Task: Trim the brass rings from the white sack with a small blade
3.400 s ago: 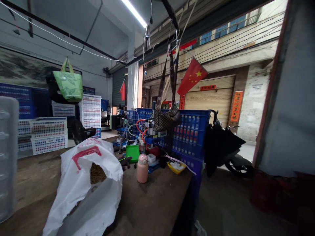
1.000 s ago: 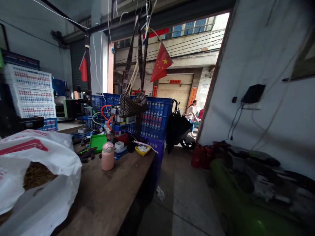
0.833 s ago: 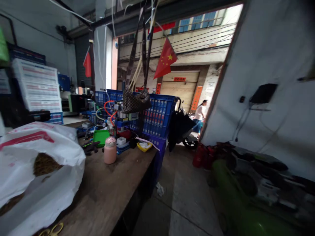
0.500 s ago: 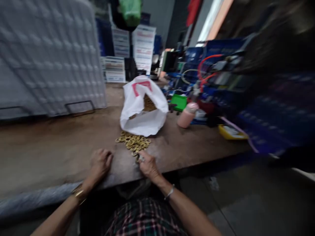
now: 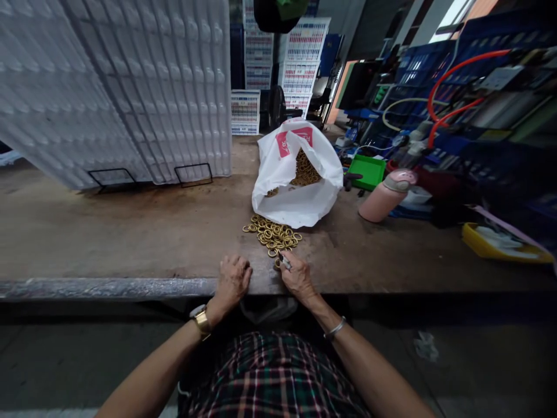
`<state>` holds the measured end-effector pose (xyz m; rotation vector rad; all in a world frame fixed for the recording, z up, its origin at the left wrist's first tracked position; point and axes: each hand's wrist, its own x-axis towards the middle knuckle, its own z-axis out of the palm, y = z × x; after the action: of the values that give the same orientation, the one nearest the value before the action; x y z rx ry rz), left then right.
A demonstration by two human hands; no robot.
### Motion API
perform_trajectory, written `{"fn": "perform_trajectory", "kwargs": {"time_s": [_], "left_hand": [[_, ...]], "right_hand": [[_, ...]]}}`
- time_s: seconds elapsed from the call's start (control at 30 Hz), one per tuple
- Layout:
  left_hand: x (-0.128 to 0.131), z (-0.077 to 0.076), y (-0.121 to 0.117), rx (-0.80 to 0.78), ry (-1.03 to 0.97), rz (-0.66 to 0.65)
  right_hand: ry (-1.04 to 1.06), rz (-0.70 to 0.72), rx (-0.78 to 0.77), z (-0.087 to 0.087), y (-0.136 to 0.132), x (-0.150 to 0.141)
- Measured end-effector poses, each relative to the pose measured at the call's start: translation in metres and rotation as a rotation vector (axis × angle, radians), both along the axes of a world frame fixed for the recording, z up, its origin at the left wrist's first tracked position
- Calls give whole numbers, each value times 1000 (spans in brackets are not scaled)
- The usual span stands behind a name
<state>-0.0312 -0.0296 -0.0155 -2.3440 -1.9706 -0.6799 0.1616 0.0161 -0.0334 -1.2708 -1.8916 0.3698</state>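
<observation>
Several brass-coloured metal rings (image 5: 275,233) lie in a loose pile on the wooden table, before the mouth of a white plastic bag (image 5: 278,168) that holds many more. Between the fingers of my right hand (image 5: 299,277) is a small dark-tipped tool (image 5: 284,260) with a pale part; its kind is unclear. The tip is beside a single ring (image 5: 277,264) at the near end of the pile. My left hand (image 5: 233,277) rests near the table's front edge, left of the pile, fingers curled; anything beneath them is hidden.
Tall ribbed translucent trays (image 5: 165,93) stand in black wire holders at left. Right of the bag are a green tray (image 5: 368,172), a pink bottle (image 5: 383,197) and a yellow tray (image 5: 500,241). Red tubing (image 5: 430,104) and blue crates are behind; white crates (image 5: 300,75) are stacked at the back.
The camera view has turned left and become sharper, so the table's things appear further right. Both hands keep about the same places beside the ring pile.
</observation>
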Motion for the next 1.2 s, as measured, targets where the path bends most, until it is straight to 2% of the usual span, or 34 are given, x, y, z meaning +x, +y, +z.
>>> {"fn": "perform_trajectory", "kwargs": {"time_s": [0.23,0.37,0.57,0.8,0.9,1.07,1.2], "left_hand": [[45,-9,-17,103,5,-77],[61,-13,-21,152,15,-92],[61,-12,-19,188,15,-116],[60,-10,-17,201,16,-155],[57,-10,-13,181,18,-213],[52,-10,-7,132,23,-288],[50,-7,-4,131,52,-282]], "right_hand": [[-66,16,28,-1,-1,2],[-76,22,31,0,-1,2],[-43,48,16,2,-2,2],[126,27,-55,2,-2,4],[62,55,-27,4,-2,7],[-165,157,-15,8,-7,13],[-281,72,-47,14,-11,18]]}}
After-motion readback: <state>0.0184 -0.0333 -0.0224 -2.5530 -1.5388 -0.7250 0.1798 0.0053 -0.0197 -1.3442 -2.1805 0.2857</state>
